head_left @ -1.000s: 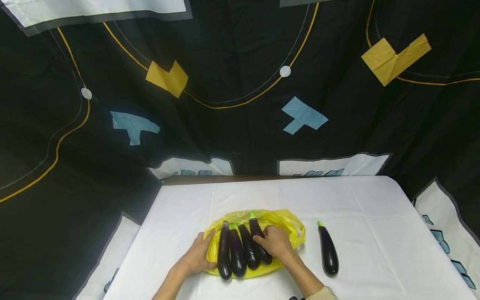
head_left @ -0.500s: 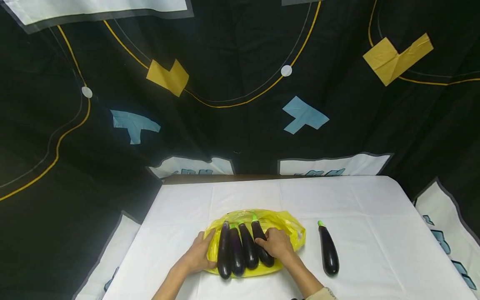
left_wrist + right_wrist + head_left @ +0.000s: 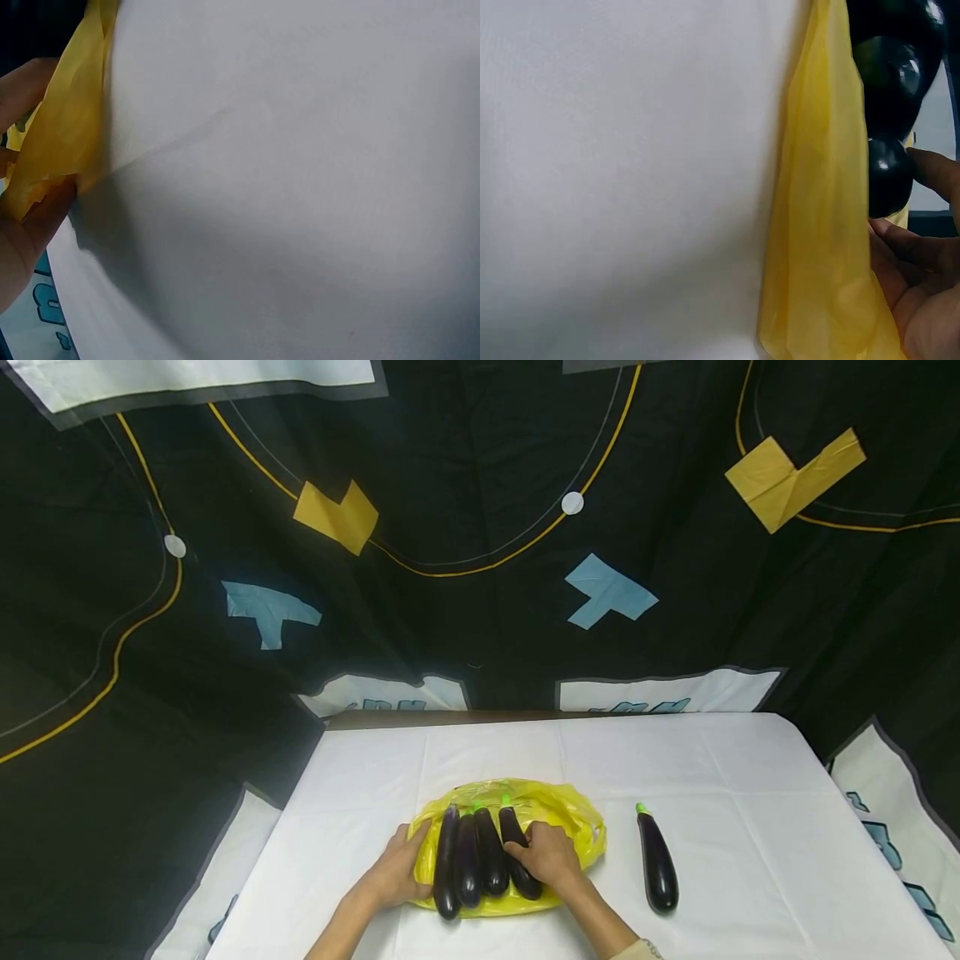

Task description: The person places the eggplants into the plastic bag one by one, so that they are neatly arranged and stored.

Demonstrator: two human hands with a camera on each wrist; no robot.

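Several dark purple eggplants (image 3: 447, 872) lie side by side on a spread yellow plastic bag (image 3: 562, 802). My left hand (image 3: 393, 870) grips the bag's left edge, beside the leftmost eggplant. In the left wrist view the yellow film (image 3: 71, 105) passes between its thumb and fingers. With thumb and fingers, my right hand (image 3: 551, 856) pinches the rightmost eggplant (image 3: 527, 881) of the row, whose green stem end points away from me. The right wrist view has its rounded dark end (image 3: 889, 180) between thumb and fingers, just behind the bag's raised side (image 3: 817, 187).
One more eggplant (image 3: 658, 864) lies alone on the white tablecloth (image 3: 750, 827), to the right of the bag. Behind the table's far edge hangs a black patterned curtain (image 3: 465, 635).
My right hand has shifted slightly left and toward me with the rightmost eggplant. The middle eggplants sit closer together, and the bag's right side has drawn in a little. My left hand stays put.
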